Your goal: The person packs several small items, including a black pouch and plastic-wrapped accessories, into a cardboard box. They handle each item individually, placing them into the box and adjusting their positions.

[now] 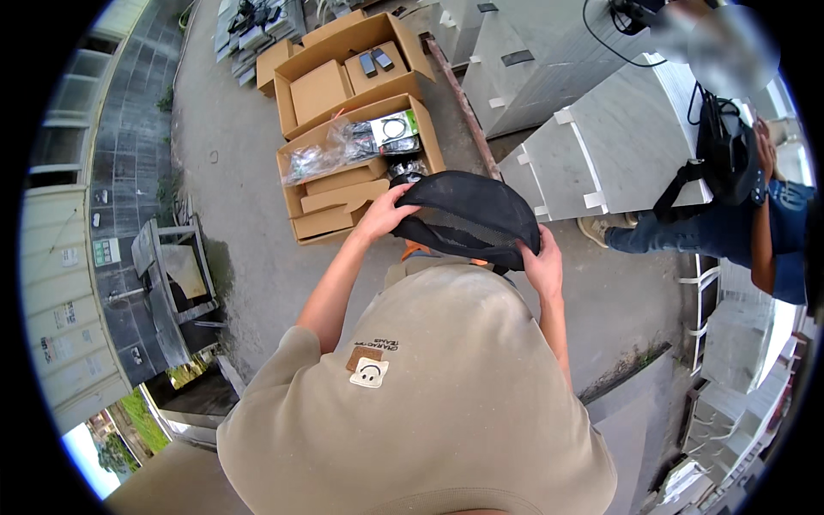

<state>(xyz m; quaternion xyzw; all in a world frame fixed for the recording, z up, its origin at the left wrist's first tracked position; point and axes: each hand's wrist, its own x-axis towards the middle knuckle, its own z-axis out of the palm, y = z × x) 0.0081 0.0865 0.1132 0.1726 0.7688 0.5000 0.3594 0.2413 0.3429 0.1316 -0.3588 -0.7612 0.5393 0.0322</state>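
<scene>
In front of my waist I hold a rounded black fabric item with a mesh panel (470,210); whether it is a cap or a pouch, I cannot tell. My left hand (385,214) grips its left end, thumb on the near side. At its right end my right hand (544,262) has hold of the edge, most of its fingers tucked behind the cloth. Just beyond it stands an open cardboard box (300,225) with plastic bags, black packets and cardboard dividers inside. A clear-wrapped packet (407,167) lies in that box near the black item.
Behind is a second open carton (418,75) with two small dark devices (376,61) on a flap. Stacked pale slabs (571,163) stand at right. A co-worker (730,236) beside them handles a black strapped bag (717,142). A wooden frame (172,279) stands at left.
</scene>
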